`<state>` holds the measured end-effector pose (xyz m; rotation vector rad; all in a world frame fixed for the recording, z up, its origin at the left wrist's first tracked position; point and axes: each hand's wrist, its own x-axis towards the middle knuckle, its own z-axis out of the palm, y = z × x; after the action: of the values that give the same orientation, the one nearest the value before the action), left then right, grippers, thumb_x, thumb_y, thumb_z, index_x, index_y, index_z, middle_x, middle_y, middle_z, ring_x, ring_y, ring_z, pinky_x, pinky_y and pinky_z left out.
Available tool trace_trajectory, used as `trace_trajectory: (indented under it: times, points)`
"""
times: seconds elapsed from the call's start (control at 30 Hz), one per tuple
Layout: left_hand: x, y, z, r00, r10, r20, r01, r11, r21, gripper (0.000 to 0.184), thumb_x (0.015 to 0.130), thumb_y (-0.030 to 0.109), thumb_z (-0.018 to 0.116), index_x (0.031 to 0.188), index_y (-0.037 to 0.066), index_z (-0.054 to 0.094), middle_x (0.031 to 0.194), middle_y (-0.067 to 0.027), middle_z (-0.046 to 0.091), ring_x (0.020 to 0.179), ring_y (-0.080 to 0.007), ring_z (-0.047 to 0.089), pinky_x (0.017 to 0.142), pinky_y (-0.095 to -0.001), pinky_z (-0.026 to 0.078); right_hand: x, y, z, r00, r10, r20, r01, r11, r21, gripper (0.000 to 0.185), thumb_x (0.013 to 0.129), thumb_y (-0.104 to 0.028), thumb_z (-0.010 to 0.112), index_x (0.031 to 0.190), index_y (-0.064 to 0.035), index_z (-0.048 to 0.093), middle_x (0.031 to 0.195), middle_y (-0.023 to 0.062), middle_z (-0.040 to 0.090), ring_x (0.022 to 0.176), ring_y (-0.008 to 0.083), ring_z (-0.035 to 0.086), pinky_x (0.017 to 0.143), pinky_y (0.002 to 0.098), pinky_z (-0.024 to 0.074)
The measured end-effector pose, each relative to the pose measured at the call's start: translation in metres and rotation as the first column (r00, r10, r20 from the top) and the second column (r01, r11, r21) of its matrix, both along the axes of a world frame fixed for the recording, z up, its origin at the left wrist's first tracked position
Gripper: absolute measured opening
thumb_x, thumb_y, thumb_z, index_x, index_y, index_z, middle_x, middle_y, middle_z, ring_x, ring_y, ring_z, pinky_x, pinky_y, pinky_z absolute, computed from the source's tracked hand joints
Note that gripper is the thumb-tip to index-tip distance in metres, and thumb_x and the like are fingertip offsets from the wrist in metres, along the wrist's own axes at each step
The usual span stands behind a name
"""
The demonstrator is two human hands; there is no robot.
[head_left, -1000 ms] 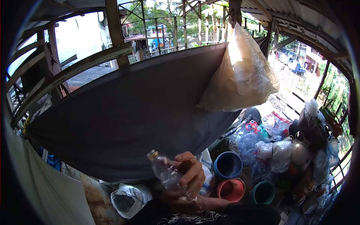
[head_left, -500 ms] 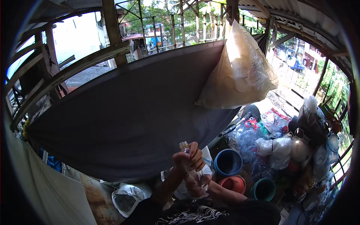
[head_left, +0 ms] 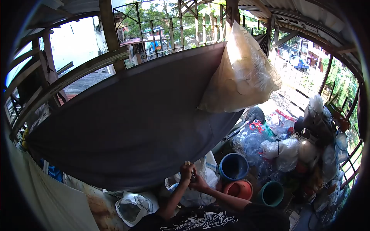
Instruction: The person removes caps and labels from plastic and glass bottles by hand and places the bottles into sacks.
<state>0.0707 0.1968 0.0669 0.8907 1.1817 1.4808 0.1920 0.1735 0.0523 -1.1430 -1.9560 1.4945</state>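
Note:
Both of my hands are closed around a clear plastic bottle (head_left: 187,163), and most of it is hidden by my fingers. My left hand (head_left: 186,172) wraps the upper part, with the bottle's neck showing just above it. Lower and to the right, my right hand (head_left: 199,183) grips close against the left one. Behind and below the hands is a white sack (head_left: 210,173). An open white bag (head_left: 135,202) stands to the left of my forearms.
A dark cloth (head_left: 127,119) hangs in front, with a filled translucent bag (head_left: 243,77) above its right end. To the right are a blue bucket (head_left: 233,154), a red bucket (head_left: 248,189), a green bucket (head_left: 271,183) and a heap of plastic bags and bottles (head_left: 283,148).
Both hands have moved forward, away from my chest, with the bottle still in them. More of the bottle is now covered, and my arms are stretched out further.

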Motion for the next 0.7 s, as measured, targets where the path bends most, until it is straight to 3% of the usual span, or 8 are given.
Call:
trace_trajectory:
  times: [0.1,0.17,0.3,0.4,0.47,0.5,0.57,0.7]
  points:
    - [0.006,-0.002,0.0,0.996,0.069,-0.055,-0.071,0.997,-0.043,0.021,0.076,0.01,0.057,0.057,0.004,0.054,0.052,-0.0065,0.053,0.046,-0.018,0.054,0.047,-0.0298,0.043,-0.005,-0.012,0.002,0.991,-0.114,0.073,0.099,0.979,0.178,0.032,0.067,-0.025,0.07,0.088,-0.0011,0.065,0.072,0.0179,0.065,0.067,0.0322,0.065,0.061,0.0432,0.0502]
    - [0.011,0.0,0.002,0.933,0.343,0.112,-0.335,0.938,-0.085,0.016,0.076,0.009,0.057,0.061,0.004,0.055,0.055,-0.0051,0.054,0.048,-0.017,0.055,0.049,-0.0291,0.043,-0.011,-0.021,0.005,0.969,-0.223,0.11,0.176,0.926,0.333,0.037,0.068,-0.023,0.069,0.097,-0.0017,0.063,0.076,0.0205,0.065,0.071,0.0379,0.065,0.063,0.0463,0.0499]
    - [0.024,0.014,0.011,0.812,0.574,0.105,-0.582,0.81,0.076,0.009,0.078,0.01,0.058,0.072,0.003,0.056,0.06,-0.0012,0.057,0.051,-0.0149,0.056,0.05,-0.0302,0.045,-0.017,-0.014,0.002,0.871,-0.458,-0.179,0.487,0.749,0.449,0.037,0.07,-0.02,0.068,0.098,0.0008,0.057,0.08,0.0246,0.064,0.078,0.0438,0.062,0.067,0.0501,0.0484]
    - [0.014,0.011,0.016,0.935,0.348,-0.065,-0.351,0.936,-0.033,0.006,0.076,0.008,0.06,0.076,0.005,0.054,0.061,-0.0034,0.056,0.053,-0.0157,0.056,0.052,-0.0297,0.045,-0.024,-0.003,0.003,0.898,-0.426,-0.109,0.433,0.813,0.391,0.032,0.068,-0.018,0.07,0.089,0.0026,0.058,0.077,0.0227,0.064,0.078,0.0397,0.064,0.068,0.0475,0.0483]
    - [-0.012,0.017,0.025,0.973,-0.023,0.229,0.031,0.999,-0.028,0.011,0.073,0.005,0.061,0.081,0.006,0.053,0.061,-0.0057,0.055,0.053,-0.0164,0.056,0.053,-0.0299,0.045,-0.02,0.005,0.018,0.916,-0.4,0.038,0.365,0.868,0.337,0.031,0.068,-0.018,0.071,0.088,0.0027,0.059,0.075,0.0204,0.065,0.075,0.0355,0.065,0.067,0.0442,0.0491]
    - [-0.015,0.009,0.043,0.853,-0.214,0.476,0.224,0.974,0.037,0.013,0.07,0.002,0.059,0.081,0.005,0.052,0.061,-0.0072,0.052,0.053,-0.0174,0.055,0.053,-0.031,0.045,-0.011,0.003,0.04,0.969,-0.248,0.012,0.241,0.95,0.198,0.038,0.07,-0.019,0.07,0.096,0.0041,0.056,0.073,0.0176,0.065,0.072,0.0286,0.065,0.066,0.0399,0.0492]
    - [-0.024,0.007,0.057,0.784,-0.385,0.488,0.377,0.919,0.119,0.011,0.072,0.003,0.058,0.079,0.005,0.05,0.061,-0.0073,0.051,0.052,-0.0178,0.052,0.053,-0.0326,0.045,-0.008,0.01,0.019,0.974,-0.025,-0.223,0.019,0.999,-0.026,0.029,0.076,-0.02,0.066,0.093,0.0031,0.058,0.065,0.0055,0.059,0.065,0.0113,0.058,0.062,0.0297,0.0473]
    - [-0.037,-0.009,0.07,0.528,-0.728,0.437,0.689,0.668,0.281,0.013,0.073,0.007,0.057,0.074,0.006,0.044,0.061,-0.0064,0.047,0.051,-0.0168,0.047,0.052,-0.0335,0.044,-0.013,-0.008,0.062,0.818,-0.08,-0.57,-0.146,0.929,-0.34,0.02,0.082,-0.02,0.063,0.073,-0.0031,0.06,0.057,-0.0003,0.05,0.058,0.0106,0.053,0.058,0.0277,0.0455]
